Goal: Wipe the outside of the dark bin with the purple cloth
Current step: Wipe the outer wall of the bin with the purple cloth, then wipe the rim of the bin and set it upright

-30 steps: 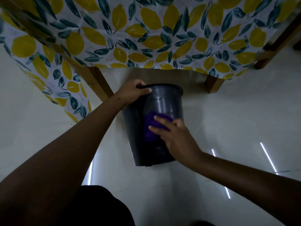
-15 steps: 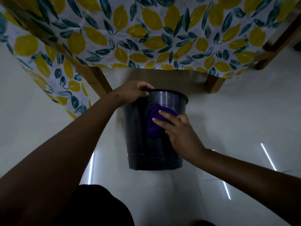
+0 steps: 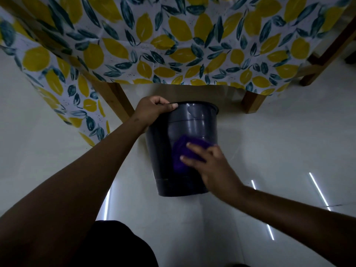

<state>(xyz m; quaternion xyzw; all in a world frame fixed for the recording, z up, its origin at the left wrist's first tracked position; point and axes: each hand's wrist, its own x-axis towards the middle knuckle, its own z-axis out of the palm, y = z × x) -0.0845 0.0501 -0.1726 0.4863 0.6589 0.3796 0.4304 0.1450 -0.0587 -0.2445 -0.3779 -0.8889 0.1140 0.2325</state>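
The dark bin [image 3: 192, 128] stands on the pale floor in the middle of the head view, just in front of a table. My left hand [image 3: 154, 110] grips its rim at the far left side. The purple cloth [image 3: 183, 153] lies flat against the near outer wall, about halfway down. My right hand [image 3: 210, 164] presses on the cloth with fingers spread, covering its right part.
A table with a lemon-and-leaf cloth [image 3: 173, 45] hangs over the bin from behind. Wooden legs stand at the left [image 3: 117, 101] and right [image 3: 252, 102]. Glossy pale floor tiles [image 3: 289, 151] surround the bin. My dark-clothed knee [image 3: 119, 245] is at the bottom.
My right hand and the cloth slid up toward the rim half a second ago, then came back down to mid-wall. My left hand kept its hold on the rim.
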